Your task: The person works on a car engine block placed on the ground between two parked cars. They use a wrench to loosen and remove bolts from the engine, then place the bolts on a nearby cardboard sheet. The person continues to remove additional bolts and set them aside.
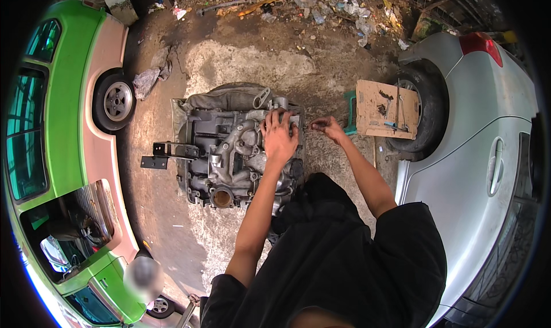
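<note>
A large grey metal engine (pixel 218 155) lies on a dark cloth (pixel 206 98), with a black bracket (pixel 154 161) sticking out at its left. My left hand (pixel 278 135) rests on the engine's upper right part, fingers apart and bent slightly over the metal; what lies beneath them is hidden. My right hand (pixel 327 127) is just off the engine's right side, thumb and fingers drawn together at a small dark item too small to name.
A green van (pixel 69 110) stands left, a silver car (pixel 470 161) right. Cardboard with tools (pixel 373 115) sits on a green stool (pixel 350 115). A person with a blurred head (pixel 144 276) is at lower left. Scattered litter (pixel 361 23) lies along the back.
</note>
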Motion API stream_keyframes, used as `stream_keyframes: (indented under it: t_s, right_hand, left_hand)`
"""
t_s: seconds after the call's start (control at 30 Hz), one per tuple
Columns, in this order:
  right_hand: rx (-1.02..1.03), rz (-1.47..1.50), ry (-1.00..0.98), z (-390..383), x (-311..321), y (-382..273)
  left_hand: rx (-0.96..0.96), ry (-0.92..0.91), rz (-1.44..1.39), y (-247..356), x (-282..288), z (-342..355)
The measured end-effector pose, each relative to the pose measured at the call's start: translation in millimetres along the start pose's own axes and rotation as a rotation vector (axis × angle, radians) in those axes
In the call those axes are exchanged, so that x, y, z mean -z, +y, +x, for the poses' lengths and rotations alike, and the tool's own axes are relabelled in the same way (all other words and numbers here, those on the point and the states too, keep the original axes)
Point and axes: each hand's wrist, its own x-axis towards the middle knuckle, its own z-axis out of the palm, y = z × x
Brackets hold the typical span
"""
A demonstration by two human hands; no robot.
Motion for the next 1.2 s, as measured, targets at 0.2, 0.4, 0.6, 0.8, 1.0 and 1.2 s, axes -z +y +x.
stream_keyframes:
  t_s: [0.2, 0.4, 0.6, 0.8, 1.0, 1.2]
  right_hand:
    - [0.098, -0.073, -0.064, 7.5, 4.2, -6.7]
    - [0.103, -0.177, -0.068, 8.1, 1.0, -10.0]
    - [0.029, -0.106, -0.089, -13.0, -15.5, -11.3]
    - [-0.426, 0.484, -0.026, -50.8, -60.3, -26.3]
    - [-0.422, 0.999, -0.091, -52.7, -69.6, -16.8]
    - [-0.251, 1.033, 0.142, -53.9, -52.7, -5.8]
  left_hand:
    - [0.005, 0.002, 0.014, 0.0, -1.5, -0.5]
    - [0.004, 0.007, 0.028, -0.2, -2.1, -0.5]
    - [0.026, -0.015, 0.027, 0.3, -2.1, 0.3]
    - [0.027, -0.021, 0.025, 1.3, -0.9, -0.5]
    - [0.003, -0.025, 0.020, -0.3, 0.3, -0.7]
    - [-0.008, -0.024, 0.013, -1.5, 1.0, -2.0]
